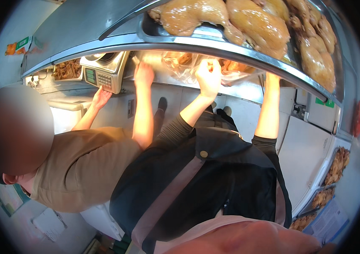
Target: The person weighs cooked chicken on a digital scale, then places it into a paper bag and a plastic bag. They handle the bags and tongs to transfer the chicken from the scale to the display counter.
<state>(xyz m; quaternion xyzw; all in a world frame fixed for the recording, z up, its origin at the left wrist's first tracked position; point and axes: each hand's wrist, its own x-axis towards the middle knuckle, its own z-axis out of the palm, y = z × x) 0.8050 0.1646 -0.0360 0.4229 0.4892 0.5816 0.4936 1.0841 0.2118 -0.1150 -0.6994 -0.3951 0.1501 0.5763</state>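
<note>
My left hand (210, 76) is over the lit metal counter (246, 87), its fingers curled on the crinkled film of a clear plastic bag (188, 71). Pieces of browned food (184, 58) show through the plastic to its left. More orange-brown food (235, 66) lies in plastic to its right. My right hand is hidden beneath the metal shelf edge; only the right forearm (267, 106) shows. Above both arms, a metal tray (154, 30) holds several glossy cooked poultry pieces (256, 27).
A co-worker (88, 165) stands at my left, one hand (101, 97) at a digital scale (105, 71), the other (143, 74) over the counter. Beyond the scale is a tray of brown food (68, 70). A white cabinet (307, 152) and food trays (337, 165) flank my right. The shelf rail (199, 46) crosses above my hands.
</note>
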